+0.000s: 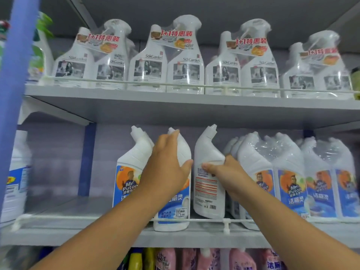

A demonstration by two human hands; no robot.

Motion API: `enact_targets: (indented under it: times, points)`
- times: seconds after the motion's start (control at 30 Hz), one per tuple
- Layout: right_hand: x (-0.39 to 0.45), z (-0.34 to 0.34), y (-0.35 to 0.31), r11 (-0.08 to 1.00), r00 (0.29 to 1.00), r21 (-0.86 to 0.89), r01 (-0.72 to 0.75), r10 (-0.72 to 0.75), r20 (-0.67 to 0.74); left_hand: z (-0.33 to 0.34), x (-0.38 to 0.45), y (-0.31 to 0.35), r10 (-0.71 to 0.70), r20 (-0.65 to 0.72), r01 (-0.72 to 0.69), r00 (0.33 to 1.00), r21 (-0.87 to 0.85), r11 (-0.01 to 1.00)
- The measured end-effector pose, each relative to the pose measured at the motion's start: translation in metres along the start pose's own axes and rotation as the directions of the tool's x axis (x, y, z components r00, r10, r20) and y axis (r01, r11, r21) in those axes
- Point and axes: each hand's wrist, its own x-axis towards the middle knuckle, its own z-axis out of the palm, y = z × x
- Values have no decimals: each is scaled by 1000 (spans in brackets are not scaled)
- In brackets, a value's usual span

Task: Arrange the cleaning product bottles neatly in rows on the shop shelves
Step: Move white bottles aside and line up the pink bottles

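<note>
While each hand [168,164] grips a bottle [209,172] — labels part-hidden.

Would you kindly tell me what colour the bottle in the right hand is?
White, its back label striped in red; the head view shows the bottle best.

We see spray bottle twin-packs [165,61] lined along the upper shelf [175,106]; on the middle shelf [78,230] below, toilet cleaner bottles [208,172] stand left of wrapped packs [292,172].
</note>
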Motion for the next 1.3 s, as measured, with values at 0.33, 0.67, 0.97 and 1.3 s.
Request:
enact_targets:
  times: [0.33,0.67,0.97,1.3]
  points:
    - [9,36,20,916,951,-402,-8,-118,-287,40,-1,-5,56,-114,-10,992,374,927]
    - [-23,39,27,791,934,-605,94,-281,-222,6,-16,-29,82,-134,-79,988,29,996]
    - [12,72,8,803,972,549,-233,175,156,-39,33,-179,-724,400,682,562,-719,133]
    - [46,95,26,762,931,549,-343,195,310,-33,38,-147,-517,634,790,575,-594,150]
